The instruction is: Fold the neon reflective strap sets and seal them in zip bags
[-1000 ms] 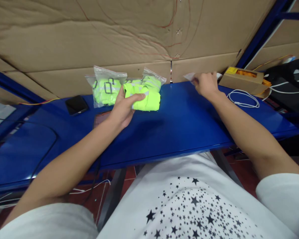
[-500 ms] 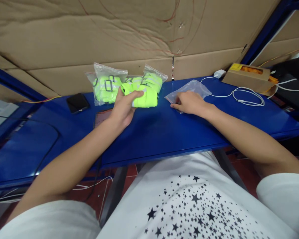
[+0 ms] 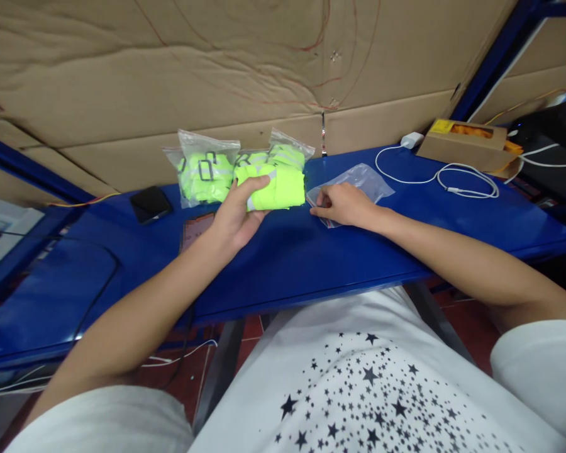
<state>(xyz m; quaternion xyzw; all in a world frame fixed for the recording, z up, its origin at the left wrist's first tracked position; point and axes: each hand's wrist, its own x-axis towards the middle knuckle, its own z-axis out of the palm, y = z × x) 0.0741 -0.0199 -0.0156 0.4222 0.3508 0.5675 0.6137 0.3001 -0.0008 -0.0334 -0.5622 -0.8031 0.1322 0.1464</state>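
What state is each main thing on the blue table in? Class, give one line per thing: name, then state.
Neon bundle: folded, held in the left hand
Loose clear bag: lying flat, right hand on it
Filled clear bags: packed with neon material; seals unclear
Black phone: lying flat, dark
Cardboard box: window open, orange contents showing
White cable: partly coiled
White adapter: cable attached
Reddish item: partly hidden, unclear

The bundle is neon yellow, pale-striped; the table, blue; the shirt, white with black stars.
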